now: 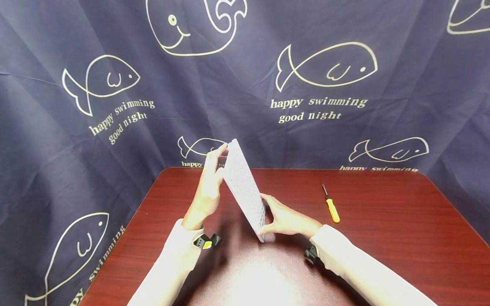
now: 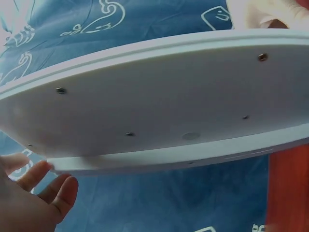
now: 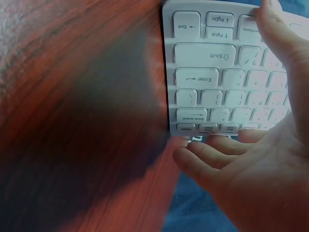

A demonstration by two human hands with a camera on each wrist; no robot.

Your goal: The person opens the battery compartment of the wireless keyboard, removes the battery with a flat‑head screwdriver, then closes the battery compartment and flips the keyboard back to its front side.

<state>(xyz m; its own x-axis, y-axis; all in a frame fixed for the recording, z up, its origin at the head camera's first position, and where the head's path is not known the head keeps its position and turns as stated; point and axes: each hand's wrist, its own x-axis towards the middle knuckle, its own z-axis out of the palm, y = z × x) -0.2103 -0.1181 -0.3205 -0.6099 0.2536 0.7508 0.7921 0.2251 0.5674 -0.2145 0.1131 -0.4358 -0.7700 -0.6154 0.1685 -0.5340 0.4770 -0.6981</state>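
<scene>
A white keyboard (image 1: 242, 185) is held on a steep slant over the table, one end high at the left and the other low at the right. Its keys (image 3: 205, 77) face my right hand (image 1: 287, 219), which grips the lower end between thumb and fingers across the long edges. My left hand (image 1: 206, 191) is at the raised end, fingertips (image 2: 41, 171) touching the edge near a corner, not wrapped round it. The underside (image 2: 159, 101) shows several small screws (image 2: 61, 90) and a raised strip along one edge.
A screwdriver (image 1: 332, 208) with a yellow handle lies on the red-brown wooden table (image 1: 386, 229), right of the hands. Behind the table's far edge hangs a dark blue curtain (image 1: 252, 85) with fish drawings. Bright glare lies on the tabletop near me.
</scene>
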